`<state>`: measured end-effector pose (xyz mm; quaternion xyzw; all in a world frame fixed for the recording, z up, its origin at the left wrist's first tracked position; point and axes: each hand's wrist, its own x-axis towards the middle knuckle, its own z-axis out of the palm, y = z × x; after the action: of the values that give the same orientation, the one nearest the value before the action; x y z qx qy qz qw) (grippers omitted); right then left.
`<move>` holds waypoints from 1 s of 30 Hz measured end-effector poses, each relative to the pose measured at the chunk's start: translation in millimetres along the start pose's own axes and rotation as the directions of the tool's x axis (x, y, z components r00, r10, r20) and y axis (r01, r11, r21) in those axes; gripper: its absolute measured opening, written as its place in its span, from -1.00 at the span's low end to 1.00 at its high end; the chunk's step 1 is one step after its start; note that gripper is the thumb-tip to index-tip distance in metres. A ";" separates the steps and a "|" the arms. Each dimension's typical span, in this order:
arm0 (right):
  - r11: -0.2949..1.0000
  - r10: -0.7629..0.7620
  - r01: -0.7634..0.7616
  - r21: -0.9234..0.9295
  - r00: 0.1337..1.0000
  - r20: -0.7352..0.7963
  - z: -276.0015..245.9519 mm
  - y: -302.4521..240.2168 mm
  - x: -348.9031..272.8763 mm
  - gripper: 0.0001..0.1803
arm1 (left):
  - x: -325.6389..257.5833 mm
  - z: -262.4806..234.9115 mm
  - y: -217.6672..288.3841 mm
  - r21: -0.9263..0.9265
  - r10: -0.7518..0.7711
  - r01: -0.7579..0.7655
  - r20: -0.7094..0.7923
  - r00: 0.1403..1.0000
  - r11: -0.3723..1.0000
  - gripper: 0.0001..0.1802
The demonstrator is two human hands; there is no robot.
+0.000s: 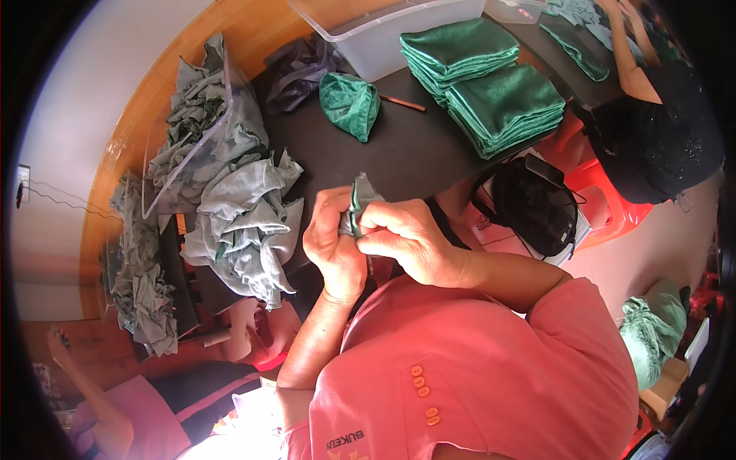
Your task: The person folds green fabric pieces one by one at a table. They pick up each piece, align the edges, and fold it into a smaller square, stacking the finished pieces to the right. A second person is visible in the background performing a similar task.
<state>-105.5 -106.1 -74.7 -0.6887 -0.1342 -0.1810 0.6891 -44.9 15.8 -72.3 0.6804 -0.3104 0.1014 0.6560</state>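
This looks like a cloth workshop: heaps of grey cloth point(249, 222) at left, stacks of green cloth point(510, 103) and another person point(659, 146) at upper right.

The held cloth point(366, 191) looks matt, the folded cloths point(506, 103) glossy.

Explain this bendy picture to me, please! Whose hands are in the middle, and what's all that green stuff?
There's no robot. A camera on somebody's head looks down, and its fisheye lens bends straight edges. The left hand and right hand belong to the wearer, in the pink shirt. They hold a small grey-and-green cloth. On the dark table, the green stuff is cloth too: two folded stacks, plus a crumpled green piece beside a thin brown stick. Greyish cloths are heaped at the left, and a clear plastic bin stands at the far side.
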 end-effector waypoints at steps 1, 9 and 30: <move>0.997 0.034 -0.032 0.074 0.999 -0.032 2.6 -0.1 -1.7 -0.86 | -7.2 -3.3 -3.8 -0.116 -0.139 0.136 -0.022 0.990 0.984 -0.69; 0.999 0.036 -0.038 -0.007 0.986 -0.163 8.5 22.4 -4.7 -0.86 | -11.8 -6.0 -0.6 -0.201 -0.296 0.275 -0.082 0.952 0.940 -0.76; 0.946 -0.293 0.293 -0.138 0.956 0.022 8.2 9.8 -10.7 -0.78 | -16.4 -8.1 0.5 -0.239 -0.290 0.261 -0.092 0.953 0.935 -0.77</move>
<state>-110.3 -97.4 -88.0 -0.7081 -0.2223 -0.2896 0.6044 -55.8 28.3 -79.9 0.6311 -0.1794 0.0153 0.7545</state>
